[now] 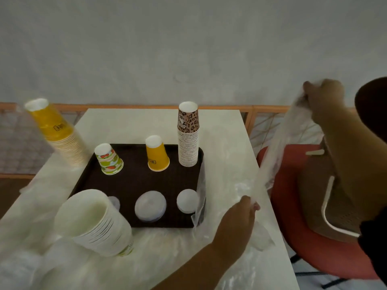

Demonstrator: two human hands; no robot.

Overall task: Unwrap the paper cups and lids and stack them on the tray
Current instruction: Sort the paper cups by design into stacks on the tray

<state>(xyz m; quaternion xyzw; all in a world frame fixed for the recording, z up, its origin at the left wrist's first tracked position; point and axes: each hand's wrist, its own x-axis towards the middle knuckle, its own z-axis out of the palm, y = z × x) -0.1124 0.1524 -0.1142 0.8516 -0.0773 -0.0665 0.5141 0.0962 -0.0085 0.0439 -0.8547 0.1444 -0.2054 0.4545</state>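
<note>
Stretching between both hands off the right edge of the surface [219, 143] is a clear plastic wrapper [278, 147] — the right hand [323, 101] pinches its top end high up, the left hand [236, 216] pinches the bottom end low. It looks empty, weightless, limp and slippery, so pinching it is probably the surest hold. Leopard cups [188, 139] stand stacked on the tray [134, 181]. A white cup stack [94, 222] lies on its side nearby — light and crushable, best taken round its middle.

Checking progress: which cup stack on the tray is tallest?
The leopard-print stack at the tray's back right corner; the yellow and fruit-print ones beside it are far shorter.
</note>
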